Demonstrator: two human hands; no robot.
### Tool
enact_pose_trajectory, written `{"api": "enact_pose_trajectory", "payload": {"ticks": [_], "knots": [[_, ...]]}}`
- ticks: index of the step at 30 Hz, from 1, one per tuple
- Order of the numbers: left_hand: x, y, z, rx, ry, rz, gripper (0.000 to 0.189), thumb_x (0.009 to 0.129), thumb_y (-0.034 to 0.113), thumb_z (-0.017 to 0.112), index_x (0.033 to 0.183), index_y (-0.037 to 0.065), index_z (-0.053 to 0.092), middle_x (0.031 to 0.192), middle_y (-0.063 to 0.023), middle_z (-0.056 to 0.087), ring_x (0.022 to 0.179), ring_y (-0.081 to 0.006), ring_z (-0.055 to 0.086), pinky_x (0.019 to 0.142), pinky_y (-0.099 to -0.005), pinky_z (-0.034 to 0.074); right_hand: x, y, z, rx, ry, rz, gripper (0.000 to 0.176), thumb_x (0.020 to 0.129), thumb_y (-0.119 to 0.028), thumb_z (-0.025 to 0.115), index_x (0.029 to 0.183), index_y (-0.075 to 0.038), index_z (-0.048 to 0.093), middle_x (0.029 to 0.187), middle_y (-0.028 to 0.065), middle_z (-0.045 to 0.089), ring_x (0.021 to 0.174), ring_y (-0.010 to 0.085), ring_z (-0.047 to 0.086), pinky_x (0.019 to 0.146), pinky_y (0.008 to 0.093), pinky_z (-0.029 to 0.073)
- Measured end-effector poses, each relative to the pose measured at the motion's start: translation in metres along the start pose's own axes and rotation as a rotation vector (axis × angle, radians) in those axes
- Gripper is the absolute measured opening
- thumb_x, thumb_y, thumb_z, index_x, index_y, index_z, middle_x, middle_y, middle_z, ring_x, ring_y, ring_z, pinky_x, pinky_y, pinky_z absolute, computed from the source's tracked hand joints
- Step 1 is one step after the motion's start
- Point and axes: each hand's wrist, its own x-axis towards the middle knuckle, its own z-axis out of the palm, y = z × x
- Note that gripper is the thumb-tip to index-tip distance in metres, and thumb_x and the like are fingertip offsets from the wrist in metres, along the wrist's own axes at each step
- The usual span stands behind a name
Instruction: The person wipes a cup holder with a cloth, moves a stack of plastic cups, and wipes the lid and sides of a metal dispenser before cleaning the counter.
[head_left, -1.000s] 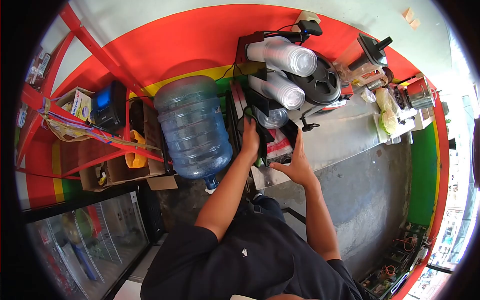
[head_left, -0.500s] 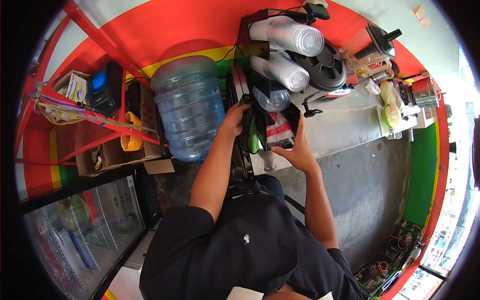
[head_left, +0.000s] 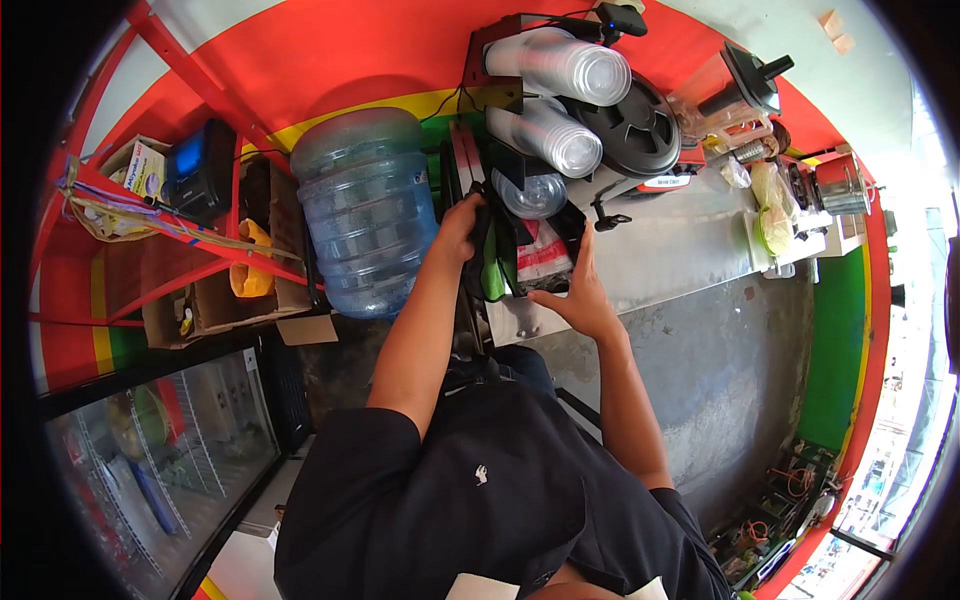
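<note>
Left hand (head_left: pixel 462 228) has shifted outward over the last second, now curled on the dark edge of a black-and-green item (head_left: pixel 492 268) — more green shows, leaving that side less covered by the hand. Item sits just left of a black holder (head_left: pixel 578 228) with a red-and-white packet (head_left: pixel 543 252) inside. Right hand (head_left: pixel 592 300) unmoved — thumb and fingers spread wide at the holder's near side, no grip visible.

Cup rack (head_left: pixel 510 165), seemingly on counter (head_left: pixel 665 235), between water jug (head_left: pixel 365 220) and blender (head_left: pixel 712 95).

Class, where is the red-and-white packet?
In the head view, the packet lies between the left hand and right hand, just below the clear containers.
</note>
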Motion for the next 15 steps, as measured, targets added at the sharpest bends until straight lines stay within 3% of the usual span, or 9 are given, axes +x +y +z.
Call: {"api": "enact_pose_trajectory", "payload": {"ticks": [5,9,11,15], "knots": [[-0.003,-0.003,0.014,-0.026,0.059,0.148,0.027,0.101,0.033,0.054,0.099,0.009,0.065,0.081,-0.0093,0.067,0.069,-0.0283,0.067,0.068,-0.0457,0.059,0.001,-0.001,0.004,0.023,0.054,-0.003,0.141,0.076,-0.033,0.093,0.165,0.003,-0.009,0.172,0.0307,0.009,0.160,0.0420,0.017,0.129,0.0470,0.020],[-0.015,-0.020,0.016,-0.014,0.016,0.143,0.027,0.104,0.036,0.051,0.102,0.012,0.063,0.084,-0.0073,0.065,0.073,-0.0252,0.064,0.067,-0.0438,0.056,-0.001,-0.001,0.007,0.122,0.098,0.003,0.134,0.077,-0.030,0.092,0.167,0.001,-0.003,0.171,0.0294,0.016,0.160,0.0396,0.020,0.129,0.0461,0.020],[0.004,-0.041,0.006,0.011,0.153,0.208,0.045,0.100,0.039,0.053,0.131,0.007,0.053,0.115,-0.0164,0.067,0.093,-0.0290,0.070,0.079,-0.0463,0.059,-0.001,0.000,0.008,0.157,0.133,-0.007,0.130,0.078,-0.029,0.091,0.168,0.000,0.002,0.170,0.0296,0.020,0.160,0.0396,0.021,0.129,0.0464,0.020],[0.001,-0.063,0.012,0.044,0.225,0.314,0.053,0.101,0.043,0.054,0.140,0.008,0.046,0.123,-0.0166,0.064,0.104,-0.0287,0.067,0.087,-0.0461,0.057,0.000,0.010,0.012,0.386,0.185,-0.003,0.105,0.090,-0.023,0.081,0.168,0.000,0.015,0.169,0.0233,0.029,0.158,0.0310,0.026,0.128,0.0413,0.021]]}}
